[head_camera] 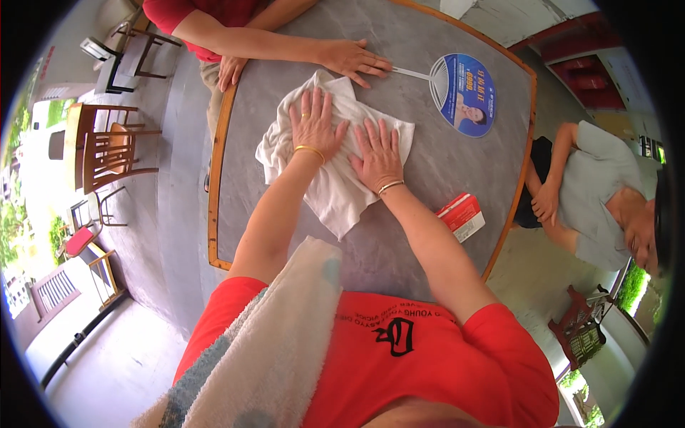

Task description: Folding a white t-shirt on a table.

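Note:
A crumpled white cloth (342, 198) lies spread on the grey tabletop (374, 257), creased most at its left side. My left hand (317, 125) rests flat on its upper middle, fingers pointing away from me. Palm down, my right hand (379, 158) presses on the cloth's right part, with its fingers spread. Neither hand is closed around anything. To the right of my forearm is a red and white packet (463, 216) bearing writing, partly hidden by the arm. A blue printed hand fan (465, 96) with a white handle lies farther up the table.
Across the table, a person in red lays a hand (353, 59) by the fan's handle. Another person (594, 187) in grey sits at the right. The table has a wooden rim (215, 203). Wooden chairs (115, 152) stand at the left. A towel (289, 331) hangs over my chest.

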The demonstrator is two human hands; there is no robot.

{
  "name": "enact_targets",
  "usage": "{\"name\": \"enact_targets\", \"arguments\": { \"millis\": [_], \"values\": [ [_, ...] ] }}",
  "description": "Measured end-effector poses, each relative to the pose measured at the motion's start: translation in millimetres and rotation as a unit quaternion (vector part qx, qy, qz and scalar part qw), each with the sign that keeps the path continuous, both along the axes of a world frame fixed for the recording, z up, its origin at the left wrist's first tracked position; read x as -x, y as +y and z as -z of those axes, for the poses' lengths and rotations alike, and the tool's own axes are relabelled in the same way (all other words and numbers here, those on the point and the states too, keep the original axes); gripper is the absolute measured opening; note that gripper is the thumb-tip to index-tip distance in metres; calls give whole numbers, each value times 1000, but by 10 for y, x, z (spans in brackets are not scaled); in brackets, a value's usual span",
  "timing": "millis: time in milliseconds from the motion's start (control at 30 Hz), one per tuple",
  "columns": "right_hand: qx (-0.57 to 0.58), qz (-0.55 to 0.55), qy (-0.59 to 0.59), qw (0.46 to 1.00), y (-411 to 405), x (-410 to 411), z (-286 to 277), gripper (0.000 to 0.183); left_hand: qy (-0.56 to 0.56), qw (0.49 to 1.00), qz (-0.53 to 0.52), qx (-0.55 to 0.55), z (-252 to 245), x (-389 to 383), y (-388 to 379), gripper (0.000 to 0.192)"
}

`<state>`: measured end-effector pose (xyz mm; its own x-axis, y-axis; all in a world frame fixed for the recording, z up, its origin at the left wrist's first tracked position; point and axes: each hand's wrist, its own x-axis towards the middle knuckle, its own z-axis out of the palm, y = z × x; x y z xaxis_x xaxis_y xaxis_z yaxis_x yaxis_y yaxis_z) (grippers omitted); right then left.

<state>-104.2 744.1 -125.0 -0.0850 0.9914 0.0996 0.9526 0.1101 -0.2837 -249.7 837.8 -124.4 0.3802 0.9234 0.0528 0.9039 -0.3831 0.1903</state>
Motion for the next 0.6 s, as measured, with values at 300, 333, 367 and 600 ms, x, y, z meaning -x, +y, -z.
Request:
{"name": "enact_targets", "arguments": {
  "millis": [300, 333, 367, 600],
  "values": [
    [-30, 14, -7, 999, 421, -46, -18, 64, 13, 1000, -15, 8, -69, -130, 439, 72],
    [-27, 15, -3, 1000, 454, -35, -30, 63, 12, 1000, -17, 5, -82, -129, 465, 72],
    [-30, 13, -3, 999, 480, -30, -41, 63, 13, 1000, -18, 13, -97, -133, 482, 72],
    [-43, 11, -5, 999, 592, -40, -18, 63, 12, 999, -29, 13, -84, -158, 579, 73]
  ]
}}
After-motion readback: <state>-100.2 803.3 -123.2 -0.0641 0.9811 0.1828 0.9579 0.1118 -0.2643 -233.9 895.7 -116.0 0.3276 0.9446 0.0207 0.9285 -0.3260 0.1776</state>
